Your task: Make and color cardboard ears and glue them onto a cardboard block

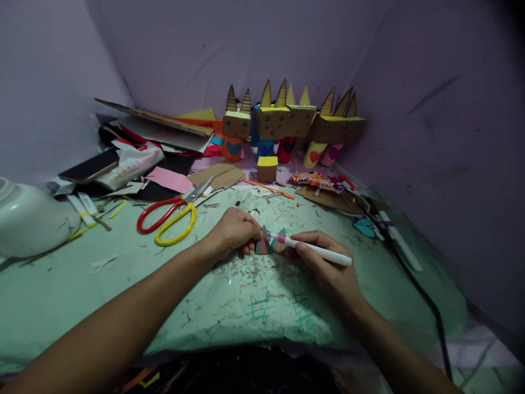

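My left hand [241, 231] pinches the left edge of a small pointed cardboard piece [263, 244] with a blue rim and a pinkish face. Between the fingers of my right hand [322, 257] is a white felt-tip marker [324, 253] with a pink end; its tip points at that piece, and I cannot tell whether it touches. Just to the right lies a second pointed cardboard piece [279, 242], brown with a blue edge, partly behind the marker. Fine scraps [254, 272] are scattered on the green-covered table below both hands.
Scissors [176, 216] with red and yellow handles lie to the left, near a white jar [33, 219]. Horned cardboard figures [273, 123] stand along the back wall, behind a small yellow-topped box [267, 169]. A black cable [414, 290] runs down the right side.
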The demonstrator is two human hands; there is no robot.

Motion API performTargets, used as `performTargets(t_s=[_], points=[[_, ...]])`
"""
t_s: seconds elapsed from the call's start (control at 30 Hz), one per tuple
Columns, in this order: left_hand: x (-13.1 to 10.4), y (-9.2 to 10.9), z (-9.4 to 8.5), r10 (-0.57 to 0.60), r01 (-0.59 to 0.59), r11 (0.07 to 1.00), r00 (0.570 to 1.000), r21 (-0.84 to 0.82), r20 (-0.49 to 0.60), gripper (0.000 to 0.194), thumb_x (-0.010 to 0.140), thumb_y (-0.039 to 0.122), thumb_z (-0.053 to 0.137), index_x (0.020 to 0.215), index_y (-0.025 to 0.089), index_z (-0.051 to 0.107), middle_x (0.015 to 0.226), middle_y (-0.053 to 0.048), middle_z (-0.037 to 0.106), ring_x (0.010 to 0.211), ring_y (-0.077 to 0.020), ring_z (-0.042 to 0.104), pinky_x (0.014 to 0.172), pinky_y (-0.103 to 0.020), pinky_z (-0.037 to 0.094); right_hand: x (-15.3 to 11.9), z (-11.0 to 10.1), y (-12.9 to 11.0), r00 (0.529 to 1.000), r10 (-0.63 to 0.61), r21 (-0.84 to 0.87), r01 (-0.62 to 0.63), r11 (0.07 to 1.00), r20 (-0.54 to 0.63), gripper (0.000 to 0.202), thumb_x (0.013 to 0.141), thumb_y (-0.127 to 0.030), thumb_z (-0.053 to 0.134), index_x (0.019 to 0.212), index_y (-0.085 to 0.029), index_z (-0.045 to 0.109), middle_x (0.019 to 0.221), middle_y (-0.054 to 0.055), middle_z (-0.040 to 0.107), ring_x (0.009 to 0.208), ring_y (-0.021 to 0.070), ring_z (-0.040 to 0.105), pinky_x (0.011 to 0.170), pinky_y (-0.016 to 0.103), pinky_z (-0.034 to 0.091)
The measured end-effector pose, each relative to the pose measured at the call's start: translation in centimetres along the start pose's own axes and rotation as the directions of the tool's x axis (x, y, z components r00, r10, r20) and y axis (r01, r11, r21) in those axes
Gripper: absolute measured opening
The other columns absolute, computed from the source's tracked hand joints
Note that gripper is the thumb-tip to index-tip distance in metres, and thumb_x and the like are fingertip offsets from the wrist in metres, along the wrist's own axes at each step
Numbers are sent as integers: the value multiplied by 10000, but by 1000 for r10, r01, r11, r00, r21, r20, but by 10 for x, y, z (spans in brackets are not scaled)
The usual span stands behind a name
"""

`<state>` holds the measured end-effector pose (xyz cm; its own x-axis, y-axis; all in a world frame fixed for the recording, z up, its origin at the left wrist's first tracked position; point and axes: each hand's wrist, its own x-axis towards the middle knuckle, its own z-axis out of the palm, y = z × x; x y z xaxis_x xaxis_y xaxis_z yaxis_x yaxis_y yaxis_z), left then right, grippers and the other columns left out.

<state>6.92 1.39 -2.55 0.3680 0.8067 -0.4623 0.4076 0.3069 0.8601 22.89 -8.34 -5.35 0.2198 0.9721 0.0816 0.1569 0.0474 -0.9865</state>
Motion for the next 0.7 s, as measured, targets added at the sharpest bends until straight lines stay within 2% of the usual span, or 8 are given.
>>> performTargets(t_s=[0.23, 0.4, 0.7], points=[[0, 0, 0, 3, -3, 1000, 1000, -5, 0, 122, 647, 53, 524, 572, 118, 593, 328, 32, 484, 278, -78, 412, 315, -188, 325, 1, 1, 4, 986, -156, -142, 161, 977, 51, 163, 791, -302, 617, 908, -201, 669, 769, 42, 707, 656, 161, 641, 567, 259, 478], [-1, 1, 0, -1, 1, 1000, 1000, -7, -1, 116, 644, 57, 525, 568, 116, 590, 325, 32, 482, 276, -79, 411, 312, -187, 324, 2, 4, 1, 983, -173, -208, 180, 961, 55, 171, 794, -292, 603, 914, -189, 670, 790, 55, 714, 665, 171, 653, 581, 276, 504], [-1, 0, 0, 1, -1, 1000, 1000, -9, -7, 86, 639, 65, 541, 584, 109, 590, 333, 32, 488, 282, -76, 413, 320, -186, 327, -4, -1, -6, 983, -176, -338, 184, 923, 56, 143, 749, -260, 594, 786, -174, 702, 645, 31, 699, 520, 146, 607, 456, 232, 448]])
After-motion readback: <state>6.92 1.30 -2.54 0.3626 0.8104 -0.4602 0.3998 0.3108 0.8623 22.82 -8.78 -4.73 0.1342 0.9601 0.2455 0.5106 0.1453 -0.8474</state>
